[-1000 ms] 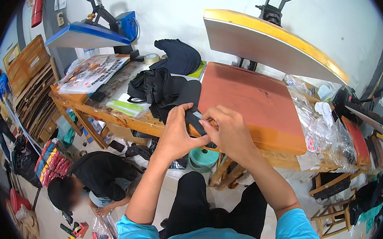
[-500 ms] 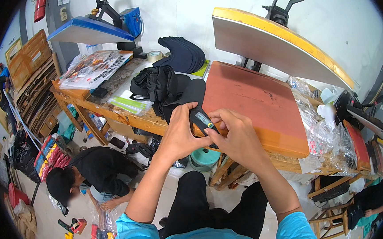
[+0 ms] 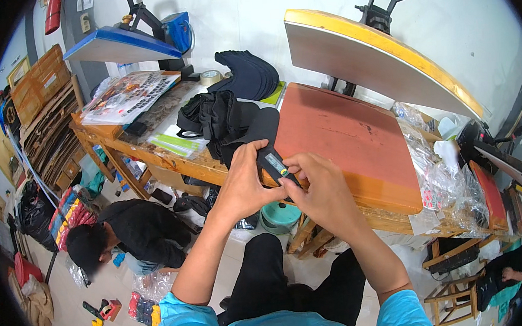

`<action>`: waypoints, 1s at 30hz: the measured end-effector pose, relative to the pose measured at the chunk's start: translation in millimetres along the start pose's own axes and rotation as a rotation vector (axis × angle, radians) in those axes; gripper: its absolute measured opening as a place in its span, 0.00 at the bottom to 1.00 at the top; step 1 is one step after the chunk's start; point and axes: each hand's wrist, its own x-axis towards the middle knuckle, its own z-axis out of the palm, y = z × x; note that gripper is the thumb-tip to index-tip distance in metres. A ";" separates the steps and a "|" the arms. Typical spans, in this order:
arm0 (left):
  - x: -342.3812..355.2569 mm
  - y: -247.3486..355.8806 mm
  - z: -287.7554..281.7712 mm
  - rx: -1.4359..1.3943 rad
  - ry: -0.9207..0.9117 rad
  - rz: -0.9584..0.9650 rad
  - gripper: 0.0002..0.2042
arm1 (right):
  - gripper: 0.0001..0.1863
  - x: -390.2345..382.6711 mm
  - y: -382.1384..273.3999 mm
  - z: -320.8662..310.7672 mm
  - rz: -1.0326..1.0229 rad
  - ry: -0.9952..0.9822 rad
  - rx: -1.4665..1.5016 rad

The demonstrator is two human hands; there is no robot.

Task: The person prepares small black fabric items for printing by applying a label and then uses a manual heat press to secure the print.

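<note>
Both hands are at the front edge of the table, on a flat black fabric piece (image 3: 264,153) with a small pale label (image 3: 276,162) that has a yellow-green spot at one end. My left hand (image 3: 244,179) grips the piece between thumb and fingers, framing its left side. From the other side my right hand (image 3: 323,183) is closed, thumb and fingertips pinching at the label's lower end. A pile of folded black fabric items (image 3: 215,118) lies just beyond my left hand. To the right is the reddish pad (image 3: 343,133) of a heat press, its white-faced upper plate (image 3: 375,64) raised.
Curved dark cap-brim pieces (image 3: 245,73) and a tape roll (image 3: 210,77) lie at the back. A second press with a blue plate (image 3: 122,42) stands left. Clear plastic bags (image 3: 457,191) crowd the right. A person in black (image 3: 145,231) crouches on the left; a green stool (image 3: 280,215) is under the table.
My hands stay almost still on the black piece. The crouching person has shifted slightly to the right, and the seated person's hand at far right has moved up.
</note>
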 end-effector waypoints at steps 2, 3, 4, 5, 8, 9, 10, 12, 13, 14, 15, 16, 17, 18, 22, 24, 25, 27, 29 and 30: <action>0.4 -0.8 1.0 -0.001 0.000 0.000 0.49 | 0.15 0.6 0.6 -1.7 0.012 -0.018 -0.006; 0.6 -0.9 0.8 0.000 0.002 0.000 0.49 | 0.15 1.0 1.1 -2.2 0.004 -0.022 -0.019; 0.7 -0.7 0.6 0.002 0.002 0.004 0.49 | 0.15 1.4 1.3 -2.6 -0.003 -0.026 -0.032; 0.7 -0.3 0.6 0.003 0.003 0.007 0.49 | 0.15 0.7 0.9 -2.8 -0.007 -0.020 -0.033; -0.4 -1.4 -0.7 0.012 0.008 0.010 0.49 | 0.15 -2.0 0.8 -1.7 -0.010 -0.017 -0.030; -0.2 -1.3 -0.3 0.014 0.008 0.013 0.49 | 0.15 -2.3 0.8 -2.7 -0.005 -0.023 -0.031; 0.1 -1.2 0.1 0.014 0.008 0.010 0.50 | 0.15 -2.4 0.9 -3.4 0.000 -0.028 -0.032; 0.5 -0.9 0.7 0.017 0.008 0.002 0.50 | 0.15 1.0 2.1 -3.4 0.005 -0.015 -0.012; 0.1 -0.4 0.6 0.019 0.012 0.006 0.50 | 0.15 4.3 3.4 -3.1 0.006 -0.009 -0.001; -0.7 0.3 0.4 0.021 0.015 0.010 0.51 | 0.15 9.8 8.1 -2.0 -0.049 0.005 0.025; -0.5 1.7 0.6 0.020 0.018 0.017 0.51 | 0.15 17.1 15.1 -1.8 -0.102 0.021 0.047; 0.2 2.8 0.5 0.019 0.010 0.015 0.51 | 0.15 23.9 18.4 -3.0 -0.157 0.036 0.069; 1.0 3.8 0.2 0.018 0.003 0.014 0.51 | 0.16 28.8 17.9 -4.1 -0.158 0.023 0.077; 1.2 3.8 -0.2 0.019 -0.003 0.010 0.52 | 0.16 34.3 15.6 -3.2 -0.161 0.008 0.087; 1.9 4.7 -0.1 -0.010 0.002 0.000 0.52 | 0.18 52.6 21.3 3.0 -0.170 -0.087 0.114; 2.1 2.4 0.8 -0.010 0.008 0.020 0.51 | 0.19 58.4 21.8 7.0 -0.169 -0.120 0.081; 2.0 2.3 0.2 0.000 -0.004 0.010 0.51 | 0.19 60.8 22.9 8.8 -0.168 -0.136 0.064; 2.4 2.1 -0.7 0.018 -0.029 -0.011 0.52 | 0.20 65.3 29.7 12.8 -0.189 -0.169 0.079; 4.0 2.1 0.3 0.014 -0.038 -0.011 0.52 | 0.20 68.7 34.8 14.9 -0.189 -0.185 0.084; 3.7 2.3 -0.3 0.014 -0.038 -0.014 0.52 | 0.19 70.3 35.3 16.4 -0.185 -0.186 0.085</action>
